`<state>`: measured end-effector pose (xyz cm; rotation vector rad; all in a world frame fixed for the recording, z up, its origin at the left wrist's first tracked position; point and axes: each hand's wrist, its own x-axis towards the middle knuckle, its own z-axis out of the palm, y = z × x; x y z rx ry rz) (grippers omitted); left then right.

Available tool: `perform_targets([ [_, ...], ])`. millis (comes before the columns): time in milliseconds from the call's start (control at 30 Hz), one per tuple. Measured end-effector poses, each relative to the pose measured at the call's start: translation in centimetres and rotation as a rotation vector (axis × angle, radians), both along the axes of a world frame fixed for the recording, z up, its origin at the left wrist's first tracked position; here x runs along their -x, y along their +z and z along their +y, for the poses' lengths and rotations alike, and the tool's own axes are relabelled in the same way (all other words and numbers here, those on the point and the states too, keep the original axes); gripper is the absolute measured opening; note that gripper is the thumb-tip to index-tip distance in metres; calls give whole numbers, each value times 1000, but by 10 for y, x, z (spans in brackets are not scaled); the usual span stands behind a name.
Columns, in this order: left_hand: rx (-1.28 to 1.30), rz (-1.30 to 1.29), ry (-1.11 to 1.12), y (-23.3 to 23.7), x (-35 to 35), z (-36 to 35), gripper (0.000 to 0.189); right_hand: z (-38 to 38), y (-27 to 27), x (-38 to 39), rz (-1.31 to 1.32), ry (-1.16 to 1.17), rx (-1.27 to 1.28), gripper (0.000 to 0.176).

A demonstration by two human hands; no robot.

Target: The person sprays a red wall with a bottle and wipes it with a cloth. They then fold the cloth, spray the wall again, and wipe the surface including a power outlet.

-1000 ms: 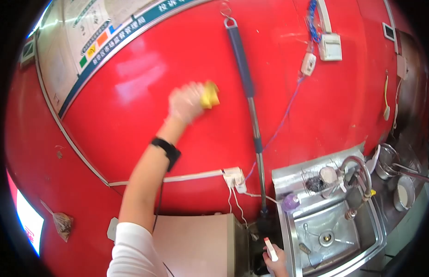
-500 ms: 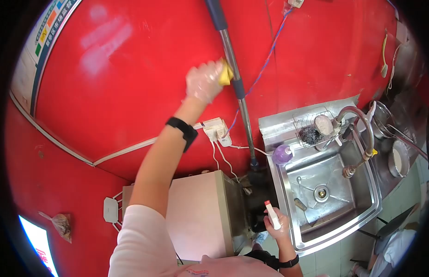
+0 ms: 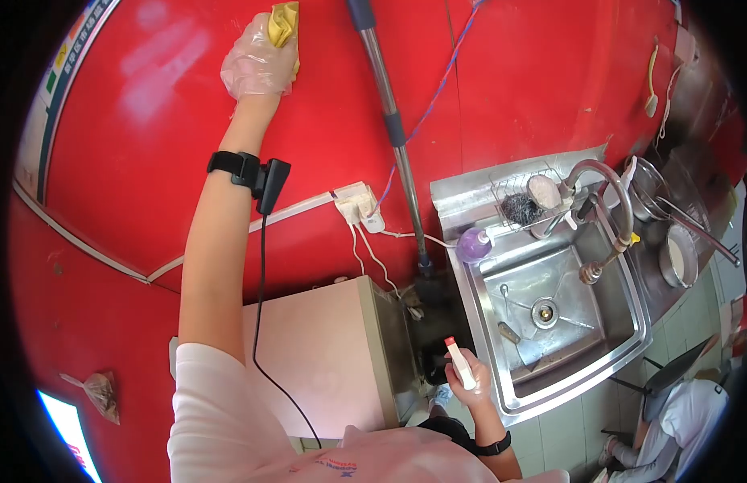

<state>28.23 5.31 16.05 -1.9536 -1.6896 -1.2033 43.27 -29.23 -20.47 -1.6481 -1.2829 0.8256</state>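
Observation:
My left hand (image 3: pixel 262 60), in a clear plastic glove, is closed on a folded yellow cloth (image 3: pixel 283 24) against the red wall (image 3: pixel 341 121), near the top of the view. A black strap with a small device and a hanging cable is on that wrist. Low down beside the sink's left edge, my right hand (image 3: pixel 475 382) grips a spray bottle (image 3: pixel 460 364); its white head and red nozzle show, while its body is hidden. A long pole with a metal shaft (image 3: pixel 381 80) leans on the wall to the right of the left hand.
A steel sink (image 3: pixel 463 314) with a curved tap (image 3: pixel 627 193) and a purple bottle (image 3: pixel 473 245) is at the right. Power sockets (image 3: pixel 356 205) with cords are on the wall above a pale cabinet (image 3: pixel 317 338). A seated person (image 3: pixel 687 427) is at lower right.
My left hand has moved up and to the left along the wall with the yellow cloth, away from the pole. My right hand still holds the spray bottle; the view has shifted slightly.

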Motion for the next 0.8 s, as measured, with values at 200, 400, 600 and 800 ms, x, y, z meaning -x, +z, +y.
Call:
perform_targets([
  [200,-200,755,27,-111,6,35,33,4,-4,2,16,-11,35,22],
  [400,29,998,-248,-214,11,35,35,-1,-9,-1,-10,-12,19,23],
  [600,247,863,-259,-195,20,15,28,-11,6,-6,-19,-49,90,22],
  [800,191,207,-9,-189,127,-60,29,-11,1,4,8,-115,-85,21],
])
